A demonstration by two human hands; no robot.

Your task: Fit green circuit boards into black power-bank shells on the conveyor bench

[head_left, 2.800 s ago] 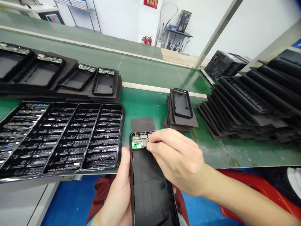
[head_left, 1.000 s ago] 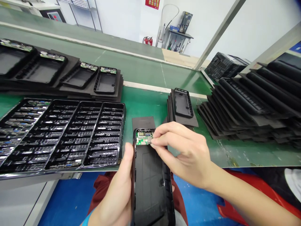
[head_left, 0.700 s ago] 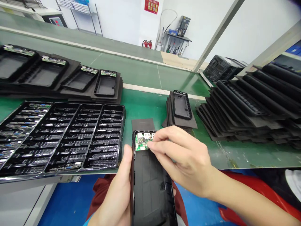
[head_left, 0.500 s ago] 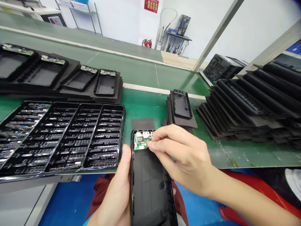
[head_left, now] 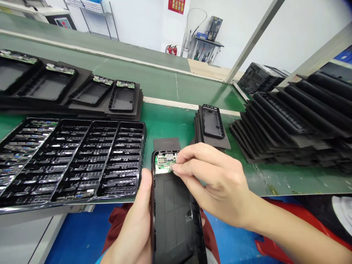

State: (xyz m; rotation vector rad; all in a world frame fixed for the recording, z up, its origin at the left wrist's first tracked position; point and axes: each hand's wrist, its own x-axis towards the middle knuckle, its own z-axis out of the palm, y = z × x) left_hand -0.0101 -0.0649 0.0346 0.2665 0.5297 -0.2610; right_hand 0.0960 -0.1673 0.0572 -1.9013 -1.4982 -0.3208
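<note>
Green workbench (head_left: 165,121) spans the scene, a white wall (head_left: 143,22) beyond it. Leaning stacks of black sheets and casings (head_left: 275,135) fill the right; a divided black tray (head_left: 101,161), partly filled with circuit boards, lies near left, with board-fitted casings (head_left: 49,86) behind it. At the near edge, the left hand (head_left: 134,223) grasps a black casing (head_left: 176,220). The right hand (head_left: 214,179) pinches at the green circuit board (head_left: 164,163) in its far end.

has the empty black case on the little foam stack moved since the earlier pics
No, the empty black case lies on the foam stack in the same place against the pale bench strip.
</note>
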